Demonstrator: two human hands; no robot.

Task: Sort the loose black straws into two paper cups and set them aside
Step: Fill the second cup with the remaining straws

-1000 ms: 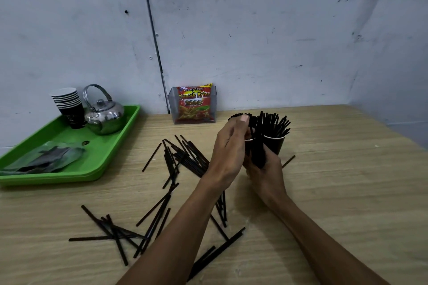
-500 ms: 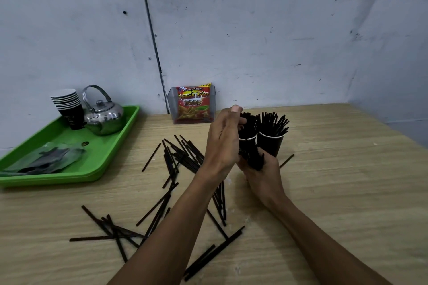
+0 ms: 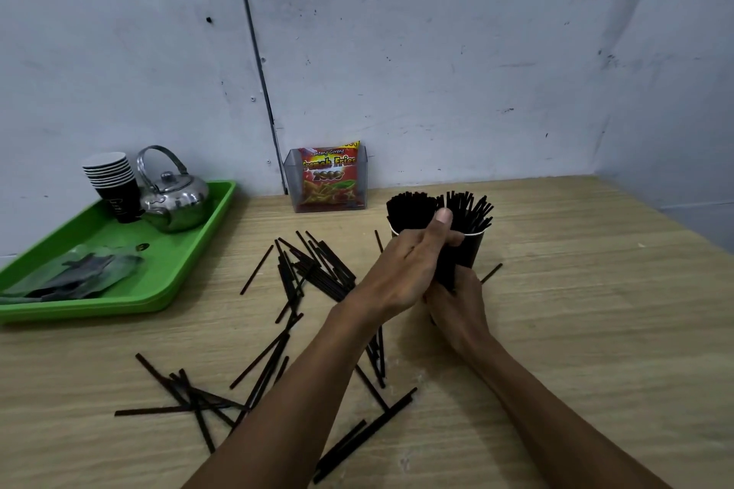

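Two black paper cups stand side by side at the back of the wooden table, both packed with upright black straws: the left cup (image 3: 394, 231) mostly hidden behind my hand, the right cup (image 3: 473, 252) beside it. My right hand (image 3: 456, 310) is closed around a short upright bundle of straws (image 3: 447, 270) just in front of the cups. My left hand (image 3: 401, 274) is curled against that bundle, with its thumb and forefinger pinching straws at the top. Several loose straws (image 3: 317, 270) lie scattered over the table to the left and in front.
A green tray (image 3: 178, 282) at the left holds a steel kettle (image 3: 174, 202), a stack of paper cups (image 3: 115, 187) and a plastic bag. A snack packet in a clear holder (image 3: 329, 179) stands against the wall. One straw (image 3: 490, 274) lies right of the cups.
My left hand has come down from the top of the left cup to the bundle in my right hand. The right hand has stayed in place.
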